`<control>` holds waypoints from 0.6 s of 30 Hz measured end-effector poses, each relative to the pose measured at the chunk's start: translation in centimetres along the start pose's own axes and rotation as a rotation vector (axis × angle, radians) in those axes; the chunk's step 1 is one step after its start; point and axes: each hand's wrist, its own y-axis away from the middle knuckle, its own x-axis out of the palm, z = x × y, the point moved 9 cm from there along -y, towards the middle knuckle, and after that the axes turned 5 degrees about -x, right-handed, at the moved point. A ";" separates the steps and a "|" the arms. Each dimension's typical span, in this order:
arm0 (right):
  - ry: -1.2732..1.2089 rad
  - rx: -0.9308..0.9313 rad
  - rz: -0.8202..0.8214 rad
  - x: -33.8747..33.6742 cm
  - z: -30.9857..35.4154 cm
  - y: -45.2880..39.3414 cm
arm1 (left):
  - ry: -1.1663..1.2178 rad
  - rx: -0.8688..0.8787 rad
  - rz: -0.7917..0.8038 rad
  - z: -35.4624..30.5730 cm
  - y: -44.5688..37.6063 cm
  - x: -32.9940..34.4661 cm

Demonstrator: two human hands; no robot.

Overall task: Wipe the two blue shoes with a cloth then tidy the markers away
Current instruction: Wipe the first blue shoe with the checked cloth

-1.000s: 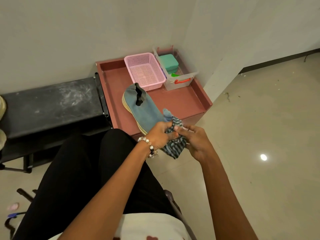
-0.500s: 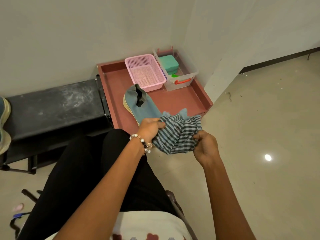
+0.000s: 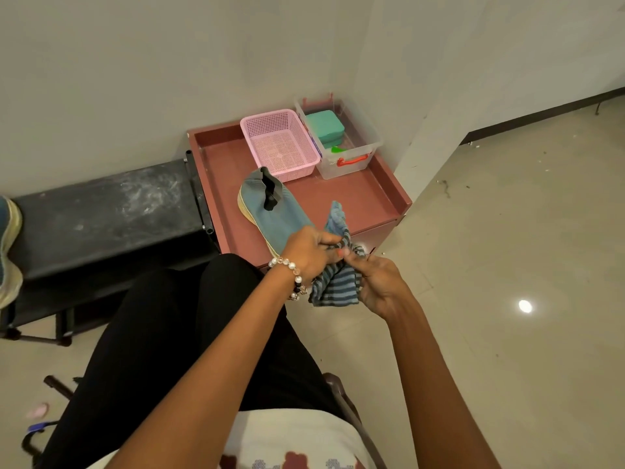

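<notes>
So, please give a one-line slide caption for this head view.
Both hands, left hand and right hand, bunch a striped blue cloth beside a blue fabric shoe on a reddish-brown tray table.

No writing, label, brand, number or sign can be read anywhere in the view.
</notes>
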 end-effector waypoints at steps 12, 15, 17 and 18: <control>-0.237 0.126 -0.023 -3.2 -4.5 0.4 | 0.361 -0.055 -0.126 0.6 -1.0 -3.8; 0.066 0.115 -0.129 -4.0 -4.4 0.4 | 0.248 0.036 -0.032 -1.0 -0.8 -2.8; 0.147 -0.067 -0.212 -4.9 -2.5 -0.1 | 0.155 0.110 0.069 -2.4 -0.4 -1.9; 0.131 -0.192 -0.178 -4.7 -1.1 -0.4 | 0.106 0.143 0.126 -3.2 -0.2 -1.4</control>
